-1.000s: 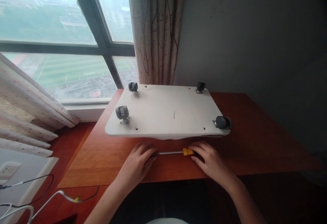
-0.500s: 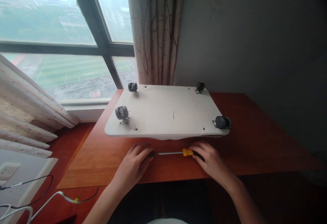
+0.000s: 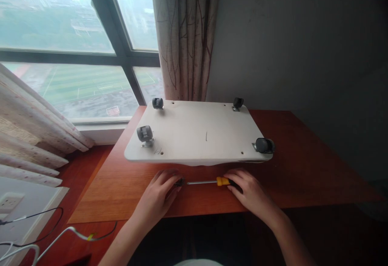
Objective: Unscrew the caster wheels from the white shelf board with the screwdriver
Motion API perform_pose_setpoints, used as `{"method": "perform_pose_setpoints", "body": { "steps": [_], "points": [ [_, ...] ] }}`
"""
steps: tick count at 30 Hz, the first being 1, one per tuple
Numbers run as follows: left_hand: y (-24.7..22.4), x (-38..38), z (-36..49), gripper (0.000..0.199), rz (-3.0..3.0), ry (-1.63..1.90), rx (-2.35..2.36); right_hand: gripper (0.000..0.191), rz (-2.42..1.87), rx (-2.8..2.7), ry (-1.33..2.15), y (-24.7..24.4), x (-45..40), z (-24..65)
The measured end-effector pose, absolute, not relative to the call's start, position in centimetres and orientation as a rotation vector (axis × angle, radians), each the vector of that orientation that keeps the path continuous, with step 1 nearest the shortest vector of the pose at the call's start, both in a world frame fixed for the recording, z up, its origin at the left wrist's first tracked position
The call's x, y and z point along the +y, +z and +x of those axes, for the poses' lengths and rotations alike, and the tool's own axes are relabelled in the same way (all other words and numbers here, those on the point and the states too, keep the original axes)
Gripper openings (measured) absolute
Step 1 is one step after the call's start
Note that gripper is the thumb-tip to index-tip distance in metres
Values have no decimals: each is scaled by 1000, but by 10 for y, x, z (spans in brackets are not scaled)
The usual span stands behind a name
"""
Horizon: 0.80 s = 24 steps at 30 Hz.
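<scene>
My right hand (image 3: 247,186) is closed around the black end of a screwdriver (image 3: 222,181) with a yellow and black handle. The metal shaft points left, toward my left hand (image 3: 163,188). Fingers and thumb of that left hand curl around small dark pieces (image 3: 179,182), mostly hidden and too small to name; the screwdriver's tip lies close beside them. Just beyond both hands a white board (image 3: 194,128) rests on the table, its black caster wheels (image 3: 144,134) facing up at the corners. Small holes show in the board near the casters.
The reddish wooden table (image 3: 306,169) has its front edge just below my wrists. A window and curtain (image 3: 186,35) stand behind at the left, a grey wall behind at the right. Cables (image 3: 72,230) and a wall socket (image 3: 9,203) are at the lower left.
</scene>
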<state>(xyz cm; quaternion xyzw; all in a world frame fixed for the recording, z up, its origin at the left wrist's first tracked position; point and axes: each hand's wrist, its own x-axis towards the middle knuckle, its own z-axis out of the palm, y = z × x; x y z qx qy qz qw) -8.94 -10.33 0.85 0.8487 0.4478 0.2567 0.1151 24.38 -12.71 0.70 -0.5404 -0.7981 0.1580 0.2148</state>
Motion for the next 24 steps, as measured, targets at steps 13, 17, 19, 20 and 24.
{"method": "perform_pose_setpoints", "body": {
  "steps": [13,17,19,20,24],
  "points": [
    [8,-104,-90,24,2457,769,1323,33,-1502,-2215,453,3,-126,245],
    [11,-104,-90,24,2456,784,1325,34,-1517,-2202,435,7,-127,245],
    [11,-103,-92,24,2453,795,1334,36,-1524,-2189,408,10,-128,247],
    [10,-102,-95,24,2453,799,1341,36,-1530,-2176,392,12,-129,249],
    [7,-93,-120,22,2456,830,1417,33,-1567,-2092,324,20,-134,268]
  ]
}}
